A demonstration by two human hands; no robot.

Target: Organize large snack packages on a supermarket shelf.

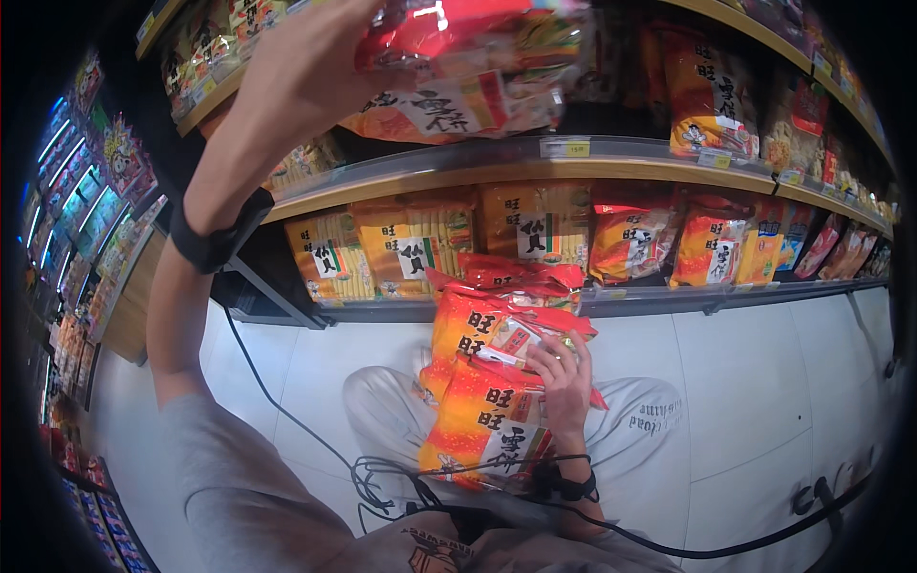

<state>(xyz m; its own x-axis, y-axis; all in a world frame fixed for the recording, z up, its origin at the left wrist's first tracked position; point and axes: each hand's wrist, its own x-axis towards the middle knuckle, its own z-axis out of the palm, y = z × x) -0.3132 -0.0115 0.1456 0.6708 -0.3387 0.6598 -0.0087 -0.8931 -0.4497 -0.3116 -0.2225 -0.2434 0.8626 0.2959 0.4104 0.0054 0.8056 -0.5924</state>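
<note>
At the upper shelf, my left hand (330,62) is closed on a red plastic bag of rice crackers (458,43), its fingers mostly hidden behind the wrapper. This bag is over another orange-and-white cracker bag (435,110) on that shelf. Several red-and-orange rice cracker bags (487,420) are piled in my lap, overlapping one another, between my bent knees. My right hand (565,377) lies over the right side of the pile, its fingers curled onto the top edge of a bag and gripping it.
A lower shelf holds yellow cracker packs (415,244) and red-orange bags (712,244). Its wooden upper shelf edge (650,167) runs just above them. Black cables (382,477) cross my lap and trail over the tiled floor (755,382). Another stocked display (72,210) stands at left.
</note>
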